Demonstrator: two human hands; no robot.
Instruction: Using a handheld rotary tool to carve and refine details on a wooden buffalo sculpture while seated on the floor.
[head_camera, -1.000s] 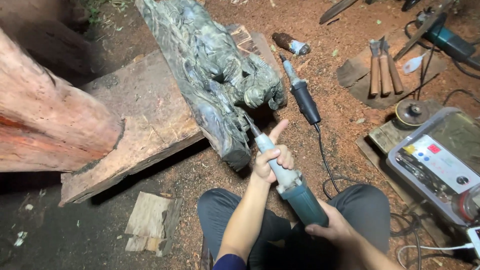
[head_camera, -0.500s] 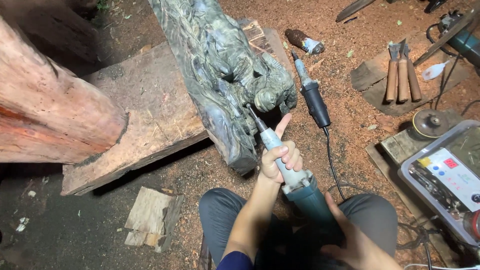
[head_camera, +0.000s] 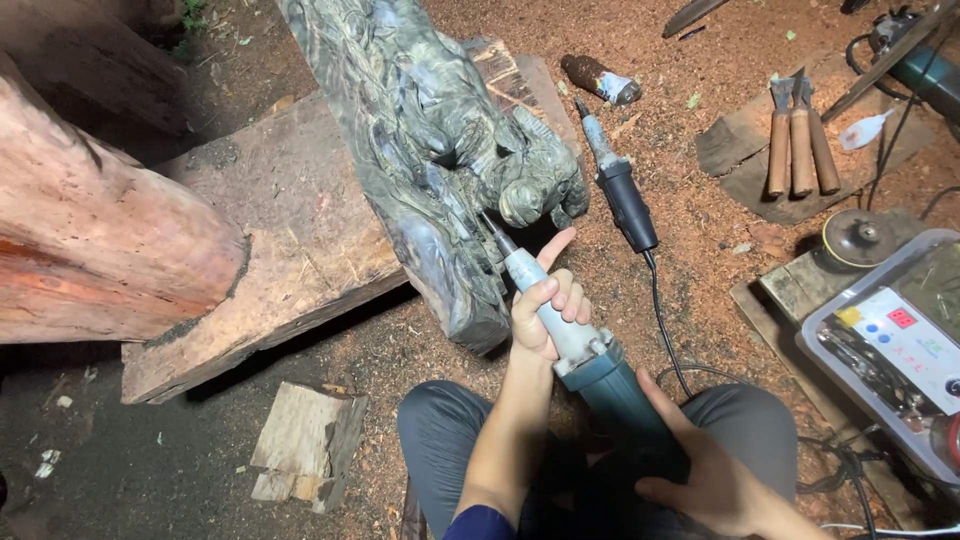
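A dark grey-green carved wooden sculpture (head_camera: 430, 140) lies across a thick wooden slab (head_camera: 290, 240). I hold a blue-grey die grinder (head_camera: 575, 345) with both hands. My left hand (head_camera: 545, 305) wraps the pale front neck of the tool, thumb pointing up. My right hand (head_camera: 715, 475) grips the rear of its blue body over my lap. The tool's thin bit (head_camera: 492, 228) touches the carving's lower side, just under a rounded carved knob (head_camera: 530, 195).
A second black grinder (head_camera: 620, 190) lies on the sawdust to the right of the carving. Chisels (head_camera: 798, 145) rest on a wood block. A grey-and-white control box (head_camera: 900, 345) sits at right, a big reddish log (head_camera: 95, 240) at left, a wood scrap (head_camera: 305, 445) near my knee.
The view has shifted slightly. My hands and the grinder stay on the same spot of the carving, with the bit held against it.
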